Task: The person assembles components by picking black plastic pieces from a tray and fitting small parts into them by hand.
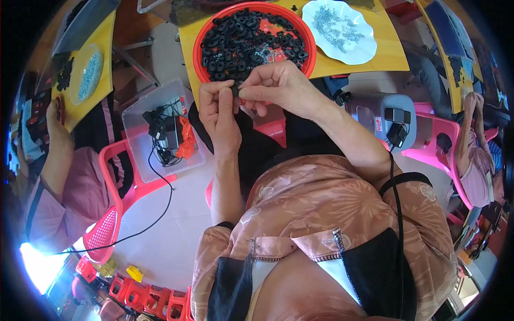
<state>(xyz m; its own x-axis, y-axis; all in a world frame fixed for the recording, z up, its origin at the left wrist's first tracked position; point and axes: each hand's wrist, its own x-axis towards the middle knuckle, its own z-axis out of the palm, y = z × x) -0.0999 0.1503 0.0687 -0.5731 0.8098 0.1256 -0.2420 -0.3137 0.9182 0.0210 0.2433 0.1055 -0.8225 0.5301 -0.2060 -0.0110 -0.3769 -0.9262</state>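
Observation:
Between the fingertips of both hands is a small black plastic part [236, 89], mostly covered by the fingers. My left hand [220, 116] pinches it from the left with thumb and forefinger. From the right, my right hand [277, 88] grips at the same spot, and whether it also holds a tiny piece is hidden. Both hands are just over the near rim of a round red plastic basin [196, 52]. Heaped in the basin are many black plastic parts [233, 44], with small clear pieces [263, 54] among them.
A white scalloped plate [365, 54] of small clear pieces stands on the yellow table [385, 56]. To the left, a clear plastic bin [136, 160] holds cables and adapters. A grey bin [407, 120] stands right. Co-workers sit on pink chairs [114, 152] at both sides. A black cable [170, 196] hangs left.

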